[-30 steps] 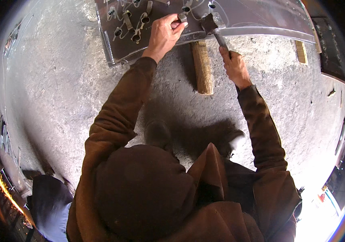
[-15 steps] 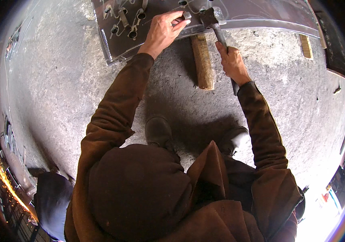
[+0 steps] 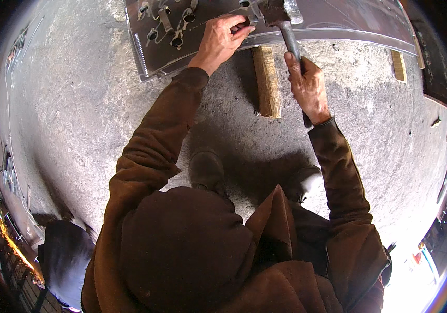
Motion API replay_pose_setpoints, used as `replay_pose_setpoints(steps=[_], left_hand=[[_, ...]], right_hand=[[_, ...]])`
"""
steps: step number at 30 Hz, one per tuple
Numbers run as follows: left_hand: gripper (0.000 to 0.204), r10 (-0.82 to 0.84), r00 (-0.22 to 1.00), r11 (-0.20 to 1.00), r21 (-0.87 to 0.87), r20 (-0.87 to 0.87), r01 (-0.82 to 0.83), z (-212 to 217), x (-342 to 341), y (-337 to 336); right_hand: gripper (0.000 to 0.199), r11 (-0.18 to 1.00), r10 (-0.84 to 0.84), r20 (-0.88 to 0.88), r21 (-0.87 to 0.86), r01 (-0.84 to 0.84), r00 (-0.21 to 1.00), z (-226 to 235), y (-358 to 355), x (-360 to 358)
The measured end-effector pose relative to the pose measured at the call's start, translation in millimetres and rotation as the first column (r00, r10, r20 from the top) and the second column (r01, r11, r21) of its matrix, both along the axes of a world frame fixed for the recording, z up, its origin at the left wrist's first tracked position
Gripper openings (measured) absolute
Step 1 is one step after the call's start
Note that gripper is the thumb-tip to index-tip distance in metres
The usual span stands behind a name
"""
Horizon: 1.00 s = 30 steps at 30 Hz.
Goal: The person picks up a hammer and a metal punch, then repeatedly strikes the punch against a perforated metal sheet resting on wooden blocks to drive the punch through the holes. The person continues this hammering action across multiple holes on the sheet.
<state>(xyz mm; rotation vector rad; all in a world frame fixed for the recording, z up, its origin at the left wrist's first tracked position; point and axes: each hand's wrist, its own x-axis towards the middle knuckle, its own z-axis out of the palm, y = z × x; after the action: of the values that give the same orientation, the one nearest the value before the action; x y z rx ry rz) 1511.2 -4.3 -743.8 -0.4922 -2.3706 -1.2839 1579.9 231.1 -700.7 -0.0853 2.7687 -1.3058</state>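
My right hand point(image 3: 311, 88) is wrapped round the handle of a hammer point(image 3: 289, 39). Its dark head is raised over the near edge of a large dark steel plate point(image 3: 343, 23). My left hand point(image 3: 220, 43) reaches over the same edge, just left of the hammer head. Thumb and fingers pinch a small grey metal piece point(image 3: 253, 20), whose lower part the fingers hide. Left of that hand, the plate has several round holes point(image 3: 177, 41) with small metal strips point(image 3: 165, 21) lying among them.
Under the plate's near edge a wooden block point(image 3: 267, 83) juts out across the rough concrete floor point(image 3: 98, 104). Another wooden piece point(image 3: 400, 67) pokes out farther right. Orange sparks point(image 3: 7, 235) fly at the far left, near a dark blue cloth shape point(image 3: 64, 258).
The hammer head appears larger and slightly higher in the picture, and my right hand has moved a little right and down. My left hand has shifted slightly right, still pinching the metal piece.
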Motion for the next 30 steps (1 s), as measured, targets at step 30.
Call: replay_pose_setpoints(steps=[30], left_hand=[[0.022, 0.053, 0.996, 0.972, 0.224, 0.076, -0.068, -0.5, -12.3, -8.1]], right_hand=[[0.059, 0.984, -0.15, 0.397, -0.032, 0.177, 0.906, 19.4, 11.5, -21.3]])
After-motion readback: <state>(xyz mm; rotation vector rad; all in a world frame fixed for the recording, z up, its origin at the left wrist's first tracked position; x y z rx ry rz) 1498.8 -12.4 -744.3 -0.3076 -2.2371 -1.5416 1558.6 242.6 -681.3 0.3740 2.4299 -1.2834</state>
